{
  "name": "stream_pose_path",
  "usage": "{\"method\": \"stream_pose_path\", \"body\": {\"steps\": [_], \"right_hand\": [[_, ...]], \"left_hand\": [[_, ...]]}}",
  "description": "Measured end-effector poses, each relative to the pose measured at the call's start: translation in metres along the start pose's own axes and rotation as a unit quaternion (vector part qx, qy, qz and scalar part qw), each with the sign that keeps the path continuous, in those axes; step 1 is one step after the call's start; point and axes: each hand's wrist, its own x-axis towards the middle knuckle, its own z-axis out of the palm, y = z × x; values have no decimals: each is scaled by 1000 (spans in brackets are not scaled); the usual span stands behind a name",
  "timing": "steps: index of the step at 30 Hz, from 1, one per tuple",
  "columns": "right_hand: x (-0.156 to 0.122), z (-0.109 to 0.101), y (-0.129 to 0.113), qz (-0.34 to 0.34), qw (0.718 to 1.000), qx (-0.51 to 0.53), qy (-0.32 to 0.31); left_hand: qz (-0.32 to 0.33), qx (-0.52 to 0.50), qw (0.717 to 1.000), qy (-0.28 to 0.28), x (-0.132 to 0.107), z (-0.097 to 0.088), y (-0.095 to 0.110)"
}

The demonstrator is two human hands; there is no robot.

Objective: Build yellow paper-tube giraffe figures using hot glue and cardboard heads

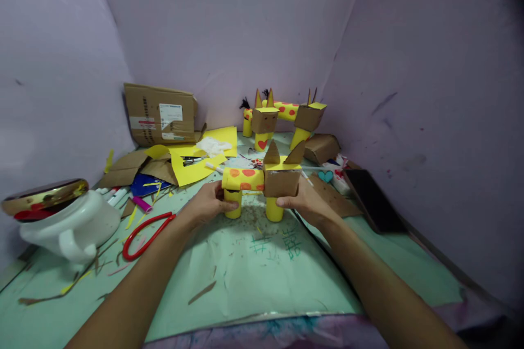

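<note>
A giraffe-like cardboard animal [282, 181] stands upright in front of me on the pale green table cover. Its boxy brown head carries two pointed ears and a yellow top. A yellow tube body [243, 179] with orange spots runs left from the head, and two yellow tubes serve as legs. My left hand [209, 203] is closed around the rear leg, thumb in front. At the front leg, just under the head, my right hand [305, 203] grips with its thumb across the tube. The fingers behind the legs are hidden.
Two similar cardboard animals [266, 121] stand at the back. To the left are a white teapot-like pot [77, 226], red-handled scissors [143, 242], markers and paper scraps. A cardboard box [161, 114] leans on the wall. A dark phone [374, 202] lies right.
</note>
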Motion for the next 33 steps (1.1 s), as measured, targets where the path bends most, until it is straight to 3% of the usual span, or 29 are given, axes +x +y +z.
{"method": "stream_pose_path", "body": {"steps": [5, 12, 17, 22, 25, 29, 33], "right_hand": [[-8, 3, 8, 36, 999, -15, 37], [-7, 4, 17, 34, 999, -5, 25], [-4, 2, 16, 37, 999, -5, 15], [-4, 0, 18, 37, 999, -4, 2], [-3, 0, 18, 34, 999, -10, 1], [-1, 0, 19, 40, 999, -4, 8], [1, 0, 20, 30, 999, 2, 16]], "left_hand": [[7, 19, 1000, 4, -1, -2, -4], [5, 53, 998, 11, -4, -1, -10], [46, 20, 996, -75, -11, -13, 0], [87, -28, 996, -14, -15, -21, 9], [73, -4, 997, -23, -12, -12, 5], [47, 49, 997, 24, -8, -1, -1], [53, 32, 998, 30, -6, 1, -2]]}}
